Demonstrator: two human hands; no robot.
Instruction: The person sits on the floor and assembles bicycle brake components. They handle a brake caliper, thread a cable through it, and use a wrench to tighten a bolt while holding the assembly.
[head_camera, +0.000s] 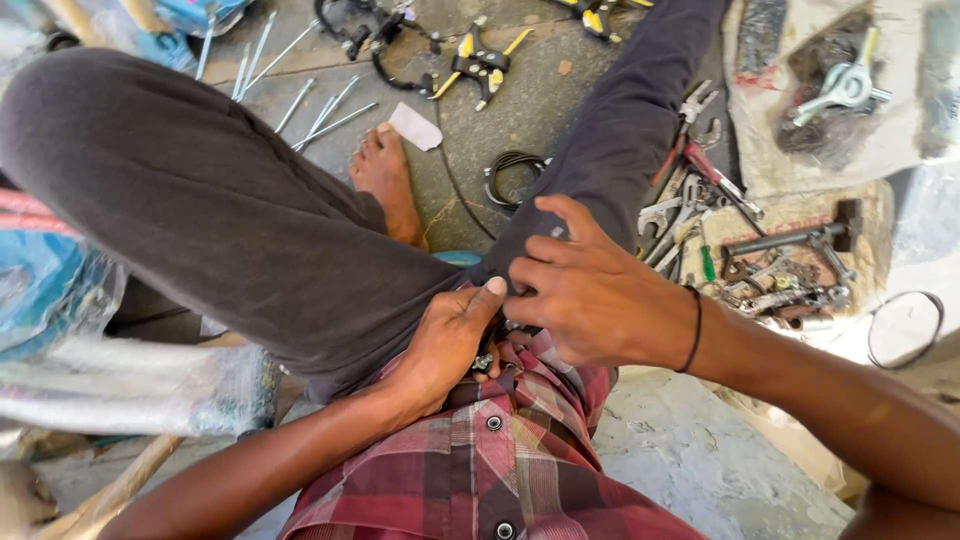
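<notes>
Seated on concrete floor (540, 110), legs spread, so lap serves as bench and both hands meet close to the body.

Left hand (445, 345) curled, fingers together, pinched on a small metal part (484, 362) at the hem of the plaid shirt (500, 460); thumb pressed up against the right hand's fingers. Part mostly hidden by fingers, kind not readable. Sits in the lap, between the two hands, just above the shirt edge.

Right hand (590, 295) laid over from the other side, fingers spread and bent, tips down on the same spot beside the dark trouser leg (620, 120). Whether actually gripping anything: cannot tell, fingertips hide the contact. Thin black band (693, 330) on that wrist.

Layout reads as reach-driven:
- Heap of spanners and pliers (700, 200) just beside the right knee, near the right hand.
- Rusty small parts and a hammer-like tool (800, 240) on a scrap of board, slightly further out, kept off the floor so bits stay together.
- Yellow-handled clamps (480, 62) and loose steel spokes (320, 110) ahead, near the bare foot (388, 180), well apart from the hands.
- Coiled black cable (512, 172) between the legs.
- Plastic-wrapped frame tubes (130, 385) at left, beside the left thigh.
</notes>
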